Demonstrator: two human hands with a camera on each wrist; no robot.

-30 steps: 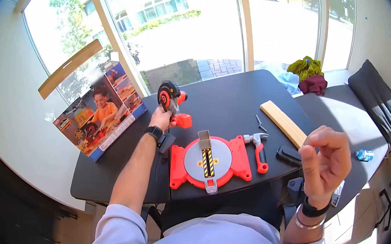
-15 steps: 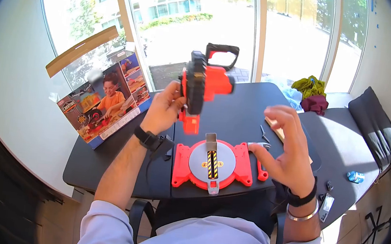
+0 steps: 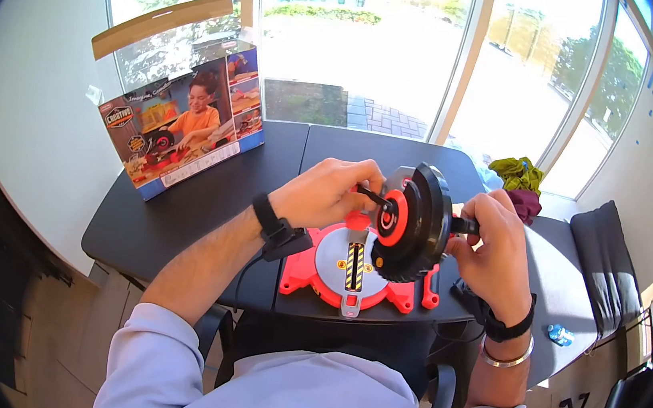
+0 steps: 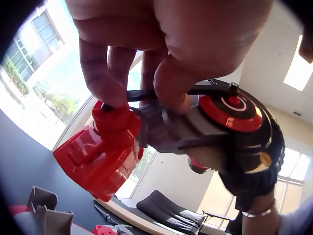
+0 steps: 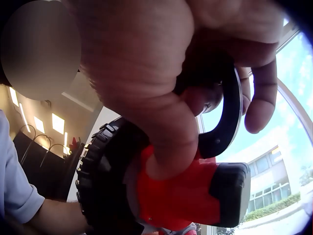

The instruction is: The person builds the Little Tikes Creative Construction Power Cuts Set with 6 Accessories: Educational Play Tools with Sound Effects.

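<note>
A black and red toy saw point(image 3: 422, 227), with a round blade guard, is held up over the table between both hands. My left hand point(image 3: 334, 193) pinches the thin black bar point(image 4: 139, 95) at the saw's side, between its grey arm and red foot point(image 4: 105, 154). From the other side my right hand point(image 3: 497, 252) grips the black loop handle point(image 5: 229, 110), its thumb against the red motor housing point(image 5: 181, 196). Below lies the saw's red base point(image 3: 298, 275) with a grey round plate and a yellow-black striped slot; the saw partly covers it in the head view.
A printed toy box point(image 3: 183, 119) stands open-flapped at the back left. The red handle of a toy hammer point(image 3: 431, 290) shows right of the base. Farther right are a black cushion point(image 3: 606, 256), a small blue bottle point(image 3: 560, 335) and bundled cloths point(image 3: 517, 175) by the window.
The saw has been lifted from the table and brought right, toward me. My right hand, free before, has come to it and grips its handle; my left hand has shifted to the thin bar.
</note>
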